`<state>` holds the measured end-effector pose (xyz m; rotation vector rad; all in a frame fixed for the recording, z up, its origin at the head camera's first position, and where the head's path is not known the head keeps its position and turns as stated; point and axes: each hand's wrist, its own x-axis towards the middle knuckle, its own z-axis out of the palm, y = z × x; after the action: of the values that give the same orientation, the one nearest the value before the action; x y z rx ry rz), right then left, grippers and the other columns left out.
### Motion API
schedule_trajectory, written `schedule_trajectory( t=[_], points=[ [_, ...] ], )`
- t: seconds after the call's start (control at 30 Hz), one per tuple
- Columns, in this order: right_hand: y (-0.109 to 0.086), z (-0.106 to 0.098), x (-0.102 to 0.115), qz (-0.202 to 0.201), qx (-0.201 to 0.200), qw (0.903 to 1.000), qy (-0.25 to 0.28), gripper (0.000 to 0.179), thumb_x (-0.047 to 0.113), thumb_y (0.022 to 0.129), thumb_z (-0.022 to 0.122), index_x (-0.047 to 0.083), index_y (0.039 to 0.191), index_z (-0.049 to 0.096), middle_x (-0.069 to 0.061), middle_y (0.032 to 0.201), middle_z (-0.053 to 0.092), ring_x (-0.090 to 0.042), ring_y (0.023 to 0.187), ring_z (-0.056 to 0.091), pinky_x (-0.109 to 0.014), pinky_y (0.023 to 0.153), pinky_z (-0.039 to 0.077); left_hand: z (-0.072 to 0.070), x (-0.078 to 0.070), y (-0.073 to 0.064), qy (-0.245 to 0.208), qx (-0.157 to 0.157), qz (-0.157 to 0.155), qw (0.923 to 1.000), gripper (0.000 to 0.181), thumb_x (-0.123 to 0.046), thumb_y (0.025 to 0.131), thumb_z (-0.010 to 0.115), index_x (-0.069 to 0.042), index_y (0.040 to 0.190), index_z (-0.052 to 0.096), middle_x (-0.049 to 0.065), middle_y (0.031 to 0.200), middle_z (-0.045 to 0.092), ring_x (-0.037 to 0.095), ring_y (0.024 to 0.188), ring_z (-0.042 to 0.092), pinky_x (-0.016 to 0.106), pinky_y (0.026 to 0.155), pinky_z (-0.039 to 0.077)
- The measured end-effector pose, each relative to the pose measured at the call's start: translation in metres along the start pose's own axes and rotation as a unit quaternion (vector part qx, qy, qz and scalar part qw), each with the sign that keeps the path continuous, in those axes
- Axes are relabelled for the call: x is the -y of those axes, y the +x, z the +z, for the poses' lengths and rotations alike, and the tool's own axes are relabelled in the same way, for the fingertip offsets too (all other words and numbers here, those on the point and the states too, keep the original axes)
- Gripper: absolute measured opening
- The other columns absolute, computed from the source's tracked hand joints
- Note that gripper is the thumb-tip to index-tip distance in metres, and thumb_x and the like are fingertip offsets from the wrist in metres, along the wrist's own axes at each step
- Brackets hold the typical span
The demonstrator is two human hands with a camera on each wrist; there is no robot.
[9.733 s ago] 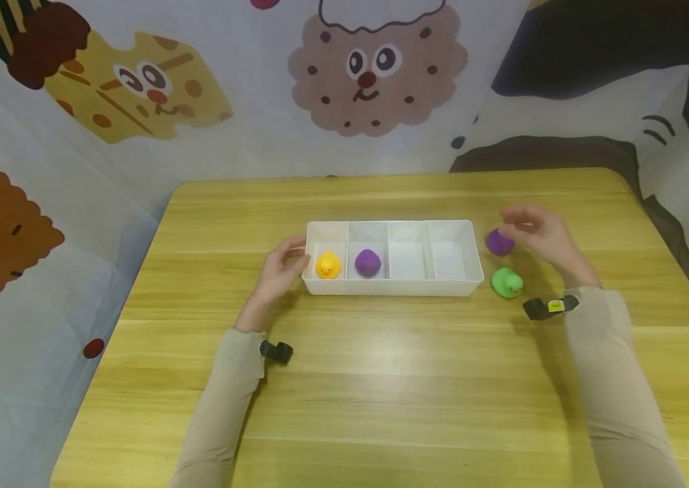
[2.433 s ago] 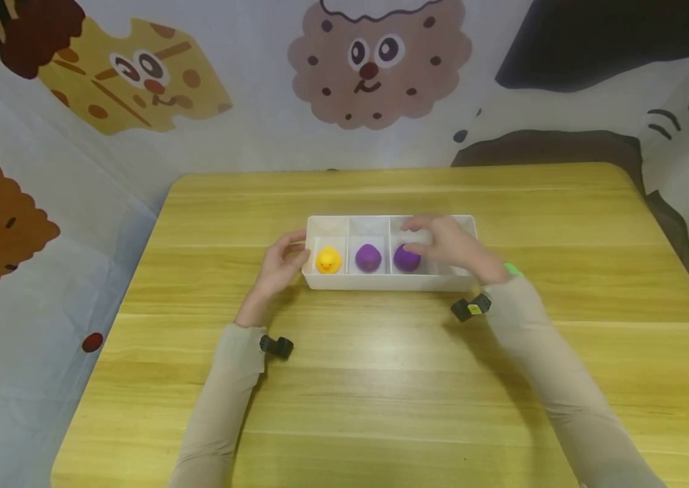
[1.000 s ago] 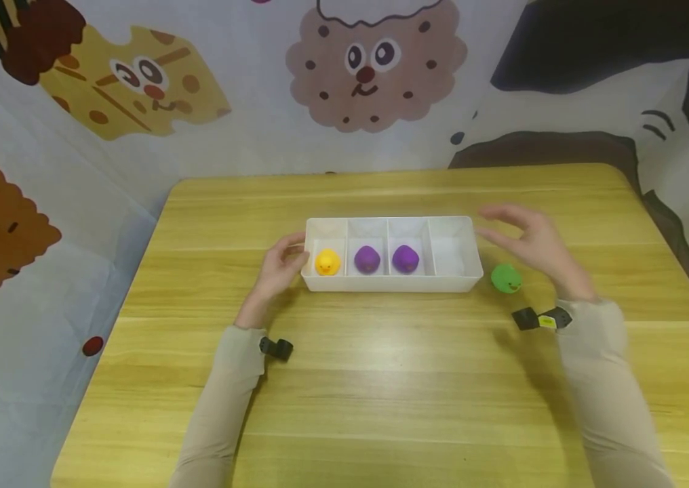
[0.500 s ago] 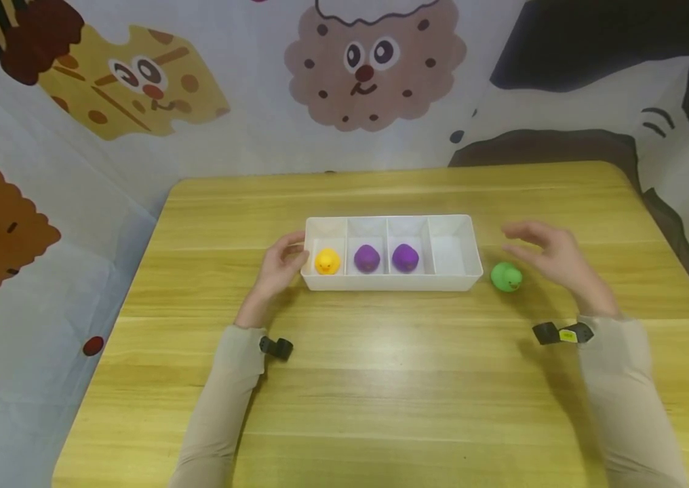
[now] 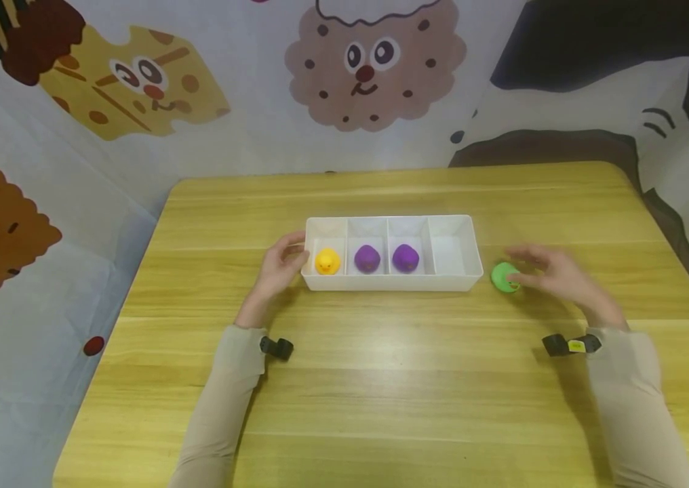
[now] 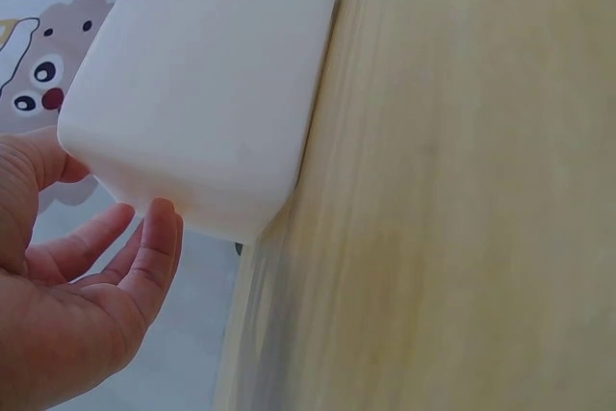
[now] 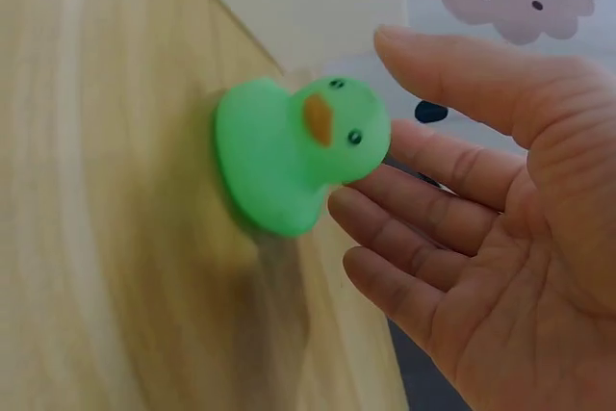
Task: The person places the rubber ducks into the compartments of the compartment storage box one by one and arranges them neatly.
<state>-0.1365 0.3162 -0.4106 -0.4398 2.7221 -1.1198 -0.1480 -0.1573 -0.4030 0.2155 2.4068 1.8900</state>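
Observation:
A white box (image 5: 454, 278) with a row of compartments stands on the table. Its leftmost compartment holds a yellow rubber duck (image 5: 327, 261); a purple rubber duck (image 5: 367, 259) and another purple duck (image 5: 405, 258) sit in the two beside it. My left hand (image 5: 277, 271) holds the box's left end, thumb at the rim and fingers (image 6: 154, 257) against the outer wall. On the table just right of the box is a green rubber duck (image 7: 279, 151). My right hand (image 5: 558, 278) is at this duck, thumb and fingers spread apart around its head side, not closed on it.
The wooden table (image 5: 344, 407) extends in front of the box and to both sides. Behind its far edge hangs a white cloth (image 5: 247, 88) printed with cartoon biscuits. Small black cameras are strapped to both wrists.
My right hand has left the second purple duck in the third compartment, moved right, then come down to the green duck. The left hand has stayed at the box.

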Motion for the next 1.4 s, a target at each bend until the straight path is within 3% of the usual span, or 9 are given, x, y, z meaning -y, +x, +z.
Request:
schedule_trajectory(
  t=[0.07,0.17,0.37,0.5,0.63,0.73,0.97,1.23,1.4],
  points=[
    [-0.002,0.001,-0.003,-0.005,0.006,0.9999,-0.008,0.053,0.017,0.084,0.071,-0.003,0.128,0.051,-0.024,0.127,0.054,-0.041,0.117,0.048,-0.042,0.098,0.041,0.0,0.0,0.0,-0.003,0.0,-0.002,1.0,0.042,0.006,0.091,0.051,0.017,0.13,0.04,0.032,0.134,0.042,0.043,0.118,0.044,0.048,0.101,0.039],
    [-0.004,0.002,-0.006,0.006,0.01,0.9999,-0.011,0.053,0.019,0.084,0.071,-0.001,0.129,0.051,-0.022,0.128,0.054,-0.038,0.117,0.047,-0.051,0.096,0.039,0.0,0.0,0.0,-0.008,-0.001,-0.004,1.0,0.042,0.006,0.091,0.051,0.016,0.13,0.041,0.031,0.134,0.042,0.043,0.118,0.043,0.047,0.102,0.039],
    [-0.006,0.004,-0.008,0.02,0.015,0.9997,-0.008,0.051,0.02,0.085,0.071,0.0,0.128,0.052,-0.021,0.128,0.053,-0.036,0.117,0.047,-0.049,0.094,0.041,0.0,0.0,0.0,-0.009,-0.001,-0.003,1.0,0.042,0.006,0.091,0.051,0.016,0.13,0.041,0.031,0.134,0.042,0.042,0.118,0.044,0.047,0.101,0.039],
    [-0.007,0.005,-0.009,0.023,0.017,0.9996,-0.003,0.051,0.02,0.085,0.07,0.001,0.128,0.052,-0.021,0.129,0.053,-0.037,0.117,0.048,-0.028,0.092,0.045,0.0,0.002,0.001,-0.008,0.0,0.0,1.0,0.042,0.007,0.091,0.05,0.017,0.13,0.04,0.031,0.134,0.042,0.042,0.118,0.043,0.048,0.101,0.039],
    [-0.007,0.007,-0.012,0.004,0.012,0.9999,0.0,0.048,0.016,0.085,0.07,-0.001,0.126,0.053,-0.023,0.126,0.054,-0.039,0.115,0.049,-0.006,0.084,0.038,0.0,0.002,0.001,-0.009,0.002,-0.001,1.0,0.042,0.007,0.091,0.05,0.017,0.13,0.04,0.032,0.134,0.041,0.042,0.118,0.043,0.048,0.101,0.039],
    [-0.007,0.008,-0.014,-0.014,0.005,0.9999,0.0,0.046,0.013,0.084,0.071,-0.002,0.125,0.055,-0.024,0.124,0.055,-0.032,0.112,0.052,-0.004,0.083,0.036,0.0,0.003,0.001,-0.011,0.003,-0.002,0.9999,0.042,0.007,0.091,0.05,0.017,0.131,0.04,0.031,0.135,0.041,0.042,0.118,0.043,0.048,0.101,0.039],
    [-0.007,0.009,-0.017,-0.039,-0.012,0.9991,0.009,0.042,0.008,0.083,0.071,-0.002,0.121,0.057,-0.023,0.118,0.058,0.011,0.101,0.046,-0.004,0.083,0.038,0.0,0.003,0.001,-0.011,0.004,-0.001,0.9999,0.042,0.006,0.091,0.05,0.017,0.131,0.04,0.031,0.135,0.041,0.042,0.118,0.043,0.048,0.101,0.039],
    [-0.007,0.003,-0.014,-0.078,-0.048,0.9957,0.016,0.039,-0.001,0.078,0.073,-0.006,0.115,0.059,-0.019,0.11,0.061,0.012,0.099,0.049,-0.003,0.085,0.038,0.0,0.002,0.001,-0.012,0.003,0.0,0.9999,0.042,0.006,0.091,0.05,0.017,0.131,0.039,0.031,0.135,0.041,0.042,0.118,0.043,0.048,0.101,0.039],
    [-0.007,-0.003,-0.011,-0.076,-0.061,0.995,0.021,0.04,-0.003,0.076,0.074,-0.004,0.114,0.061,-0.013,0.111,0.063,0.011,0.1,0.05,-0.003,0.086,0.038,0.0,0.002,0.001,-0.014,0.002,-0.001,0.9999,0.042,0.007,0.091,0.051,0.016,0.131,0.04,0.031,0.135,0.041,0.043,0.118,0.043,0.048,0.101,0.039]
  ],
)
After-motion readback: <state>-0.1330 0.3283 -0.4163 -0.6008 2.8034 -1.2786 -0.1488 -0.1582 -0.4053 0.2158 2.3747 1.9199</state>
